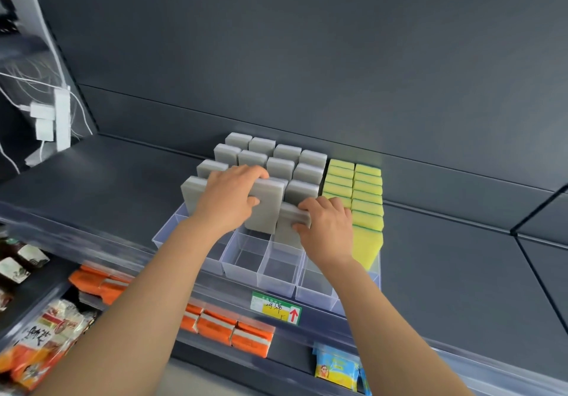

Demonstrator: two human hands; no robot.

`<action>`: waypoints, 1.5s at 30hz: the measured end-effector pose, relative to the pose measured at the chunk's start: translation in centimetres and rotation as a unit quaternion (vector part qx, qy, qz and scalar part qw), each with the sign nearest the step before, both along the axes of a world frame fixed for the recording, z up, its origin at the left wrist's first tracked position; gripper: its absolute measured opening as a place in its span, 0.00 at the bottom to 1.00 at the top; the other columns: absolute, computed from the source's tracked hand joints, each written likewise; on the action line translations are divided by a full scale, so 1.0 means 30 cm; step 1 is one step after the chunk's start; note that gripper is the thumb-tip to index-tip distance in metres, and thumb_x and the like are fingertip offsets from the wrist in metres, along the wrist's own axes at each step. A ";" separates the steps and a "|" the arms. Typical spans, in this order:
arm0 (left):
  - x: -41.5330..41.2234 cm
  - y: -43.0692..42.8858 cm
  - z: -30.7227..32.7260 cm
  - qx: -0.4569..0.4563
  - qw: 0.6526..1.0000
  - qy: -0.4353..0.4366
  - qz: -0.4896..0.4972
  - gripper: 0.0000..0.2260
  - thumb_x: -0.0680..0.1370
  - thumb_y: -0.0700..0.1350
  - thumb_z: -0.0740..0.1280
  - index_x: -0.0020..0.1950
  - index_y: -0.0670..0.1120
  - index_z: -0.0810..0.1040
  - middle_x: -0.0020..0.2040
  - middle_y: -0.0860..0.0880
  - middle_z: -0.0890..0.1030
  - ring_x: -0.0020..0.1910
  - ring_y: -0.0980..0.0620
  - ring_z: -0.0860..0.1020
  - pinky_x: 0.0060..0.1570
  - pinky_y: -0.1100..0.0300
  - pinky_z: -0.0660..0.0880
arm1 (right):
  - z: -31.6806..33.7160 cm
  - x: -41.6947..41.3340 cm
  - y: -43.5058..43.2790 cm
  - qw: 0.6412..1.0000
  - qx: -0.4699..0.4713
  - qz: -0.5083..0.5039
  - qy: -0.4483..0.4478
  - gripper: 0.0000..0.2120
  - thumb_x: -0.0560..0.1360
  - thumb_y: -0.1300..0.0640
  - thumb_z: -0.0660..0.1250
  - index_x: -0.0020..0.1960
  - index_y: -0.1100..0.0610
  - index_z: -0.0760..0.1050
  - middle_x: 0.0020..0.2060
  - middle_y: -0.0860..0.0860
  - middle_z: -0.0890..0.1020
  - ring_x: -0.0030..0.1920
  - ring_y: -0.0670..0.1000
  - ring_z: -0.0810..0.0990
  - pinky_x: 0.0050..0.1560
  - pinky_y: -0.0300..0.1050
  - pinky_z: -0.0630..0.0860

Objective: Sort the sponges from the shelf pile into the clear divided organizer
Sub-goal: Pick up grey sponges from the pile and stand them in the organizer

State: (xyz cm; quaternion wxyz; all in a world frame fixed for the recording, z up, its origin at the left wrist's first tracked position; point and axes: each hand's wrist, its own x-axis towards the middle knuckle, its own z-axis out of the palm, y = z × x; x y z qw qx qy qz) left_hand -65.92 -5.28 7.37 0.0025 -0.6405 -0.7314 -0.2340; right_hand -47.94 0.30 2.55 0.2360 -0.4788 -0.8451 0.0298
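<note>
A clear divided organizer (242, 268) stands on the dark shelf. Several grey sponges (287, 152) stand upright in its back compartments, and yellow-green sponges (367, 198) fill two columns at its right. My left hand (227, 198) grips a grey sponge (266, 208) held upright over a middle compartment. My right hand (327, 226) grips another grey sponge (290, 229), partly lowered into the compartment just to the right. The front row of compartments holds nothing.
The shelf's front rail carries a green and yellow price label (275, 308). On the shelf below lie orange packets (229, 328), snack bags (46, 334) and a blue-yellow pack (336, 371). White chargers and cables (50, 119) hang at the left.
</note>
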 end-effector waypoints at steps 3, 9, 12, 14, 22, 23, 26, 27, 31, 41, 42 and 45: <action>-0.012 0.012 0.001 0.002 0.999 0.040 0.014 0.16 0.75 0.43 0.69 0.60 0.53 0.71 0.54 0.54 0.78 0.56 0.50 0.72 0.55 0.55 0.56 | -0.005 -0.001 0.003 1.000 0.002 0.000 0.004 0.14 0.71 0.53 0.70 0.57 0.52 0.77 0.51 0.50 0.80 0.54 0.55 0.72 0.52 0.48 0.64; -0.022 0.025 -0.006 0.012 0.997 0.077 0.029 0.15 0.73 0.43 0.71 0.57 0.53 0.73 0.49 0.53 0.79 0.54 0.48 0.72 0.56 0.54 0.56 | -0.010 -0.002 0.002 1.000 0.001 -0.002 0.005 0.15 0.72 0.53 0.69 0.58 0.52 0.76 0.53 0.50 0.79 0.55 0.55 0.71 0.54 0.47 0.63; -0.031 0.034 -0.011 0.010 0.996 0.088 0.023 0.15 0.73 0.42 0.70 0.56 0.53 0.73 0.47 0.52 0.79 0.52 0.48 0.72 0.54 0.54 0.57 | -0.012 -0.003 0.004 1.000 -0.001 -0.005 0.005 0.15 0.73 0.52 0.68 0.58 0.52 0.76 0.53 0.50 0.79 0.55 0.55 0.71 0.53 0.47 0.63; -0.039 0.040 -0.017 0.009 0.996 0.087 0.016 0.14 0.73 0.41 0.70 0.55 0.52 0.73 0.48 0.52 0.80 0.51 0.48 0.72 0.51 0.55 0.58 | -0.012 -0.003 0.005 1.000 -0.003 -0.004 0.005 0.15 0.73 0.52 0.68 0.59 0.52 0.75 0.53 0.50 0.79 0.55 0.55 0.71 0.54 0.47 0.63; -0.035 0.035 -0.025 0.034 0.997 0.062 0.017 0.14 0.72 0.35 0.69 0.52 0.50 0.74 0.39 0.52 0.73 0.48 0.46 0.71 0.43 0.56 0.61 | -0.011 -0.002 0.003 1.000 -0.011 0.000 0.004 0.15 0.73 0.52 0.68 0.59 0.52 0.75 0.54 0.50 0.78 0.56 0.55 0.71 0.54 0.47 0.64; -0.033 0.034 -0.025 0.034 0.998 0.052 0.021 0.14 0.72 0.35 0.68 0.52 0.50 0.74 0.39 0.51 0.73 0.49 0.46 0.70 0.41 0.56 0.62 | -0.010 -0.001 0.003 1.000 -0.011 0.002 0.003 0.15 0.73 0.52 0.68 0.59 0.52 0.75 0.54 0.50 0.78 0.56 0.55 0.71 0.54 0.47 0.64; -0.030 0.034 -0.025 0.031 0.998 0.042 0.026 0.15 0.72 0.34 0.67 0.52 0.51 0.73 0.39 0.52 0.71 0.48 0.48 0.69 0.35 0.56 0.64 | -0.008 0.001 0.002 1.000 -0.012 0.004 0.001 0.15 0.73 0.52 0.68 0.60 0.52 0.74 0.54 0.49 0.78 0.56 0.54 0.70 0.54 0.46 0.64; -0.029 0.034 -0.025 0.031 0.998 0.043 0.025 0.15 0.72 0.33 0.67 0.52 0.51 0.73 0.38 0.52 0.71 0.48 0.48 0.69 0.35 0.56 0.65 | -0.008 0.002 0.001 1.000 -0.012 0.005 0.001 0.15 0.73 0.52 0.68 0.60 0.52 0.74 0.54 0.49 0.78 0.55 0.54 0.70 0.54 0.46 0.64; -0.031 0.031 -0.028 0.044 0.998 0.045 0.024 0.16 0.70 0.31 0.66 0.51 0.49 0.74 0.35 0.54 0.68 0.46 0.48 0.69 0.34 0.55 0.67 | -0.010 0.002 0.001 1.000 -0.012 0.008 0.004 0.15 0.73 0.52 0.68 0.59 0.52 0.74 0.54 0.50 0.78 0.55 0.54 0.71 0.55 0.46 0.64; -0.001 0.048 -0.078 -0.003 0.991 0.137 0.005 0.15 0.70 0.41 0.73 0.54 0.49 0.76 0.41 0.51 0.76 0.46 0.48 0.67 0.44 0.58 0.60 | -0.013 -0.002 0.007 1.000 -0.012 0.006 0.006 0.16 0.73 0.51 0.68 0.60 0.51 0.74 0.54 0.49 0.78 0.56 0.54 0.70 0.55 0.46 0.64; -0.001 0.049 -0.083 -0.014 0.988 0.155 0.001 0.15 0.70 0.43 0.73 0.55 0.50 0.75 0.46 0.51 0.78 0.51 0.48 0.69 0.46 0.57 0.61 | -0.013 -0.001 0.007 1.000 -0.011 0.007 0.007 0.16 0.73 0.51 0.68 0.60 0.51 0.74 0.54 0.49 0.78 0.56 0.54 0.71 0.55 0.46 0.65; -0.008 0.051 -0.094 -0.035 0.979 0.201 0.000 0.19 0.69 0.49 0.74 0.59 0.51 0.75 0.54 0.53 0.76 0.59 0.48 0.67 0.53 0.56 0.62 | -0.014 -0.002 0.008 1.000 -0.010 0.011 0.012 0.17 0.73 0.51 0.69 0.60 0.52 0.74 0.53 0.50 0.78 0.54 0.55 0.71 0.54 0.47 0.65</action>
